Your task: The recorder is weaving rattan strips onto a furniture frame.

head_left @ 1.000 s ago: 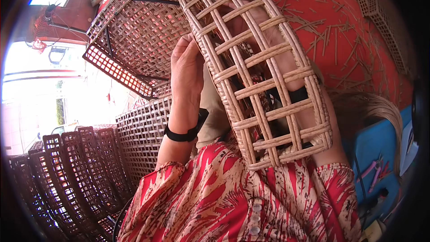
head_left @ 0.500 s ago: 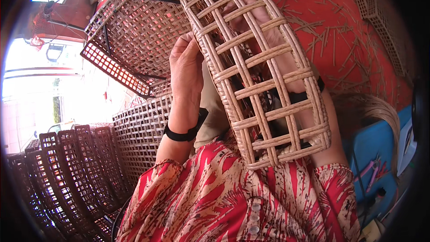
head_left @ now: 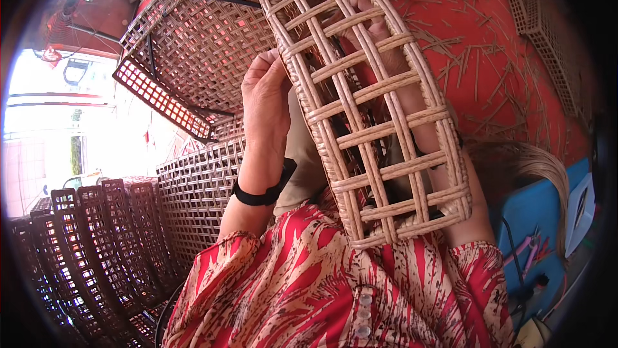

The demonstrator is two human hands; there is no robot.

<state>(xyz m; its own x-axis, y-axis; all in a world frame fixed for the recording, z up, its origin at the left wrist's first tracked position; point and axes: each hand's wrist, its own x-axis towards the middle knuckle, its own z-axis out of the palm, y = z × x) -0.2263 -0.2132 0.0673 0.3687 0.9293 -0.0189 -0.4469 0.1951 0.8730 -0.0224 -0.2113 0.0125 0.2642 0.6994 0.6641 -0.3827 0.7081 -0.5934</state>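
Note:
A long woven wicker piece [head_left: 347, 101] with an open lattice and a wrapped rim slants across the middle, its near end over my lap. My left hand [head_left: 265, 100] is at its left edge, thumb and fingers closed together on the rim; the fingertips are partly hidden there. Behind the lattice is my right hand [head_left: 398, 58], seen only through the gaps. Its fingers look curled, but the strands hide what they hold, if anything.
A larger wicker piece [head_left: 206, 45] with dark bars stands behind at left. Stacked dark lattice frames [head_left: 96, 245] fill the lower left. Cut strand scraps [head_left: 473, 65] litter the red floor. At right are a blue surface [head_left: 537, 200] with pink-handled pliers [head_left: 529, 245] and a strand bundle [head_left: 537, 155].
Behind the lattice my right hand has shifted slightly right, and its forearm shows differently through the gaps. The wicker piece has tilted a little; my left hand stays at its rim.

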